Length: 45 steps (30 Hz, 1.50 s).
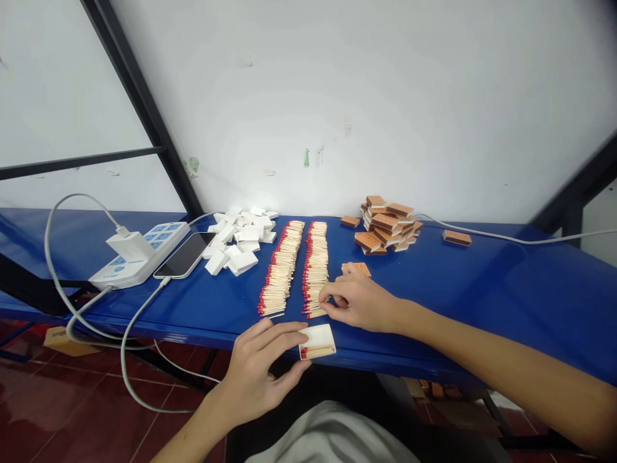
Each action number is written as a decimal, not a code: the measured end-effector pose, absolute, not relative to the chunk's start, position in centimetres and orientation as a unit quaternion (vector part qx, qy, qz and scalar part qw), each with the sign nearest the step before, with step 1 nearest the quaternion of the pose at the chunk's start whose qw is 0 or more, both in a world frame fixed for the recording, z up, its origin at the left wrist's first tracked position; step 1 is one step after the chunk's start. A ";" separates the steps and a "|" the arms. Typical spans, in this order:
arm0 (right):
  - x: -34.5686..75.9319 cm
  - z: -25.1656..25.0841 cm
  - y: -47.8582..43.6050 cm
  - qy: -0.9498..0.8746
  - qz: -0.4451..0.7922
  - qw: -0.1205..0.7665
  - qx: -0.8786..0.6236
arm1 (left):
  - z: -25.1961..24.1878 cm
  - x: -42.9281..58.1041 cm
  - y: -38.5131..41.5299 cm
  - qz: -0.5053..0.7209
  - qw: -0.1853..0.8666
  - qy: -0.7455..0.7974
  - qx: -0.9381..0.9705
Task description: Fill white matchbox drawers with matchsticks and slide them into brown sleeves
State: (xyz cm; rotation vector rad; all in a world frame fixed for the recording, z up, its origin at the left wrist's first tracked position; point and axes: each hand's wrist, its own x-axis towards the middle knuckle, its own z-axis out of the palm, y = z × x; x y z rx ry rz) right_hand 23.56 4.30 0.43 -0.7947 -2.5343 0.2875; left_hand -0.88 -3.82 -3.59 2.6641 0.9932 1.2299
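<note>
My left hand [267,366] grips a small white matchbox tray [318,335] by its left end, just over the table's front edge. A few red-tipped matches [319,352] lie along the near side of that tray. My right hand [359,299] pinches at the near end of the right-hand row of matches [315,263]; its fingers hide whether a match is between them. Left of it runs a second row of matches [282,267]. Partly behind my right hand lies an orange-brown matchbox sleeve [362,267].
White trays [241,238] are heaped at the back left, brown matchboxes [388,225] at the back right. One more matchbox [457,238] lies farther right. A phone [186,256] and a power strip [161,235] with cables occupy the left of the blue table [506,302].
</note>
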 end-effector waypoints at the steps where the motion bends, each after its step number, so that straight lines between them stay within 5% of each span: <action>1: 23.5 0.4 4.2 -0.923 0.109 0.231 -0.288 | -3.6 -0.9 -3.8 0.397 0.022 0.320 0.860; 30: 23.8 0.4 4.0 -0.926 0.131 0.207 -0.286 | -4.0 -0.8 -3.9 0.387 0.003 0.316 0.866; 41: 23.7 0.5 3.9 -0.867 0.148 0.365 -0.304 | -4.0 -1.0 -3.9 0.383 0.000 0.315 0.868; 45: 24.3 1.2 4.1 -0.879 0.144 0.348 -0.294 | -4.0 -1.1 -4.0 0.375 -0.004 0.316 0.871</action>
